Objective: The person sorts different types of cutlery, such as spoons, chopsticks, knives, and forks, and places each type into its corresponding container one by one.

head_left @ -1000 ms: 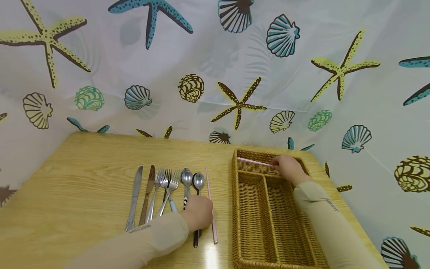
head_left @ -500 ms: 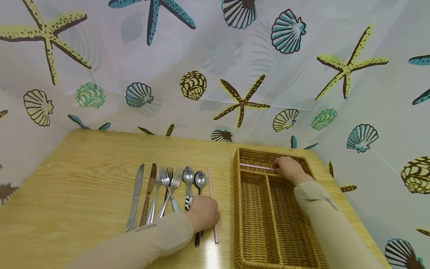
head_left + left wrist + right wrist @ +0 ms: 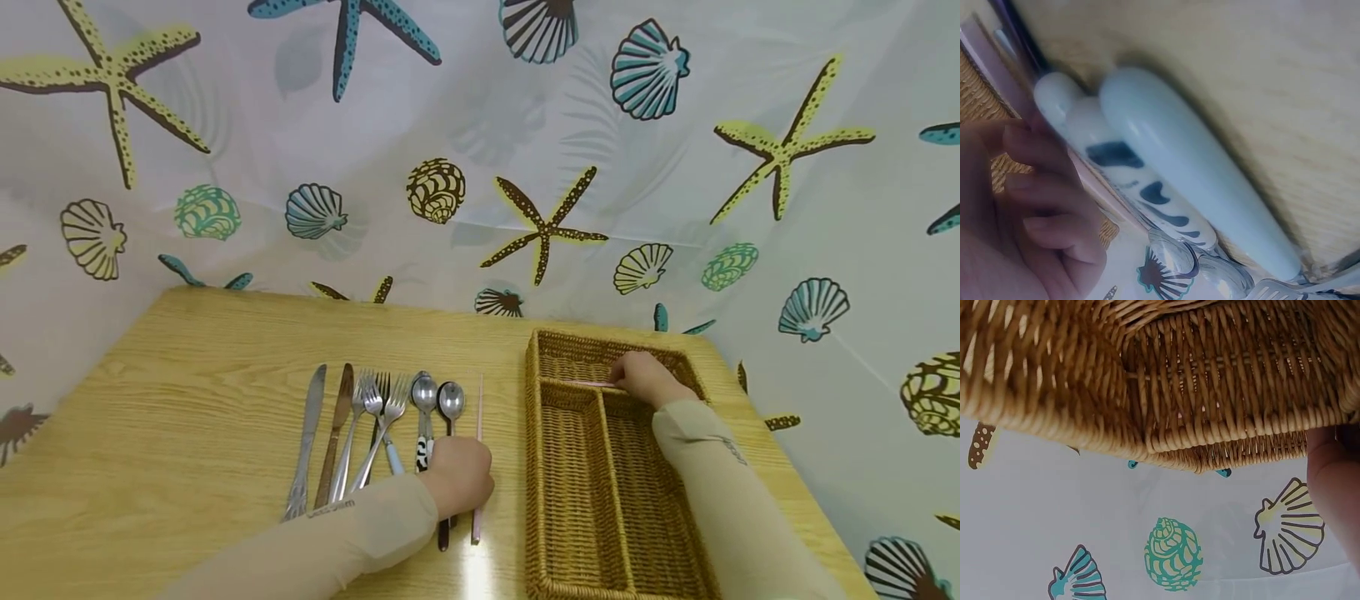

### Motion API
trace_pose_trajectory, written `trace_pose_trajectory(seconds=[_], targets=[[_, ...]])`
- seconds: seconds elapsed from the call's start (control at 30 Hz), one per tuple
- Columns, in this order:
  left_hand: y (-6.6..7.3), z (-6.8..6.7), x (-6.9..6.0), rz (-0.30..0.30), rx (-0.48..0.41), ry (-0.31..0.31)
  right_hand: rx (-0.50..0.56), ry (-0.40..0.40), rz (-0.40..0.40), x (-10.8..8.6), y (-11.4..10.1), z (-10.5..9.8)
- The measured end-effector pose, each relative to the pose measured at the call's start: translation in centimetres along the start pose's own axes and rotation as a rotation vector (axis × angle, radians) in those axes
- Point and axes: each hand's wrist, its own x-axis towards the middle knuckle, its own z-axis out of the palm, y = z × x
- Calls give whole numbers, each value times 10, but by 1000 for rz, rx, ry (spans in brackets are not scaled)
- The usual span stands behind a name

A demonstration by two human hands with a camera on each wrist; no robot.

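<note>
Nearest us, the left hand [image 3: 459,477] pinches a pink chopstick [image 3: 476,527], which points away from us above or on the wooden table [image 3: 225,400]; we cannot tell which. Immediately left of this grip we see spoons [image 3: 451,401], partly hidden by the hand, then forks [image 3: 396,401] and knives [image 3: 311,418]. Right of it stands a wicker basket [image 3: 534,467]. At its rear compartment the right hand [image 3: 648,377] pinches a second pink chopstick [image 3: 588,383], extending leftward. Behind both grips we note a shell-and-starfish cloth [image 3: 375,250].

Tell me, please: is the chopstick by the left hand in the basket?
Out: the chopstick shows beside the basket, against the tabletop.
</note>
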Motion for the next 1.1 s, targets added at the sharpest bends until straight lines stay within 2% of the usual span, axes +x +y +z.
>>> trace_pose_trajectory(seconds=[0.2,0.47,0.57,0.8,0.93,1.1], targets=[[-3,-2,1,-2,-58,9,70,-27,35,-4,-3,-1],[-16,-17,2,-18,-186,-16,61,-2,108,-7,-8,0],[-20,-23,2,-38,-191,0,41,-4,127,-7,-8,1],[-28,-29,6,-85,-265,56,-43,1,149,-12,-11,-2],[-33,-34,7,-92,-298,116,-78,48,141,-14,-14,-6],[-41,-43,5,-77,-341,153,-79,126,112,-17,-28,-15]])
